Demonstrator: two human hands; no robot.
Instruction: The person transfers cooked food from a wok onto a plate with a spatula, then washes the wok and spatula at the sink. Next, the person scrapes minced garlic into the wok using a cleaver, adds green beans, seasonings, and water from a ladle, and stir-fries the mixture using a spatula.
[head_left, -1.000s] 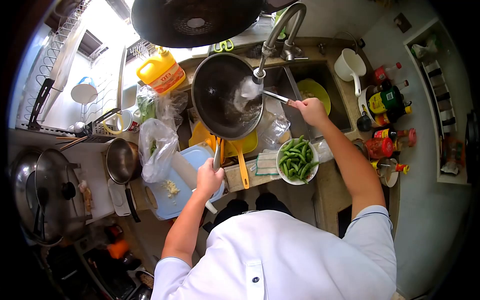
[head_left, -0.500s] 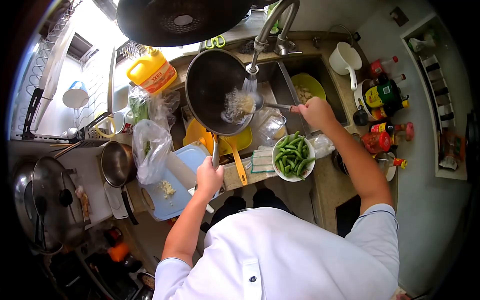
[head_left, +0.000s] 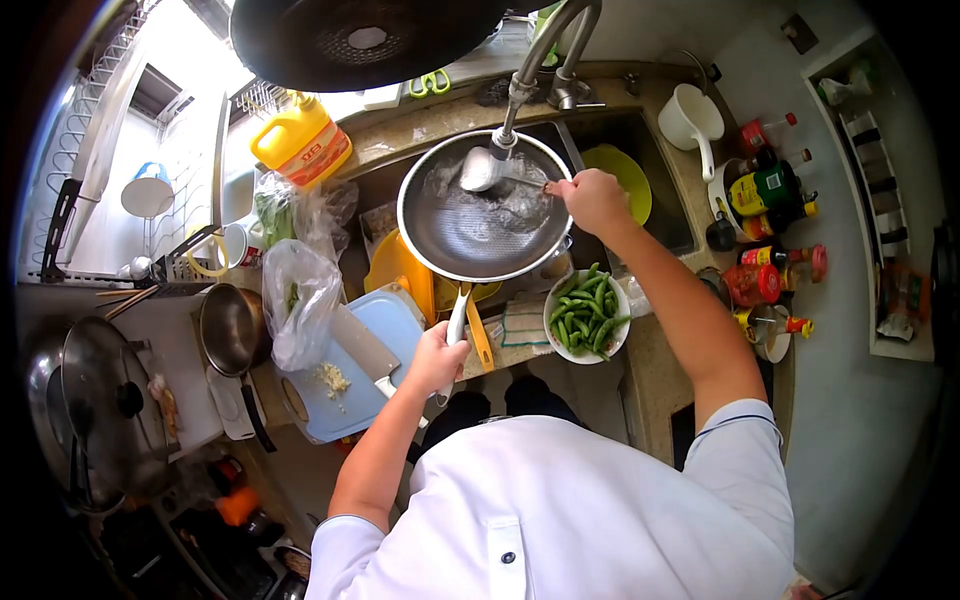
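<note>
My left hand (head_left: 438,358) is closed around the light handle of a wok (head_left: 470,245), held over the sink (head_left: 378,185) under the faucet (head_left: 520,85). Water splashes inside the wok. Closed on the handle of a ladle (head_left: 481,170), my right hand (head_left: 597,203) keeps its rounded bowl inside the wok beneath the stream. A bowl of green peppers (head_left: 588,312) sits on the counter below my right forearm. Beside my left hand lies a blue cutting board (head_left: 330,400) with a cleaver (head_left: 362,342) and chopped pale bits (head_left: 331,378) on it.
A dark pan (head_left: 365,55) hangs overhead at the front. Plastic bags (head_left: 302,300), a yellow jug (head_left: 300,140) and a small pot (head_left: 234,328) stand to the left. Sauce bottles (head_left: 770,190) and a white dipper (head_left: 690,125) line the right. A yellow-green bowl (head_left: 622,180) is in the right basin.
The wok has gone from steeply tilted to nearly level, its inside facing up, and shifted right. My right hand has moved left with the ladle, further into the wok.
</note>
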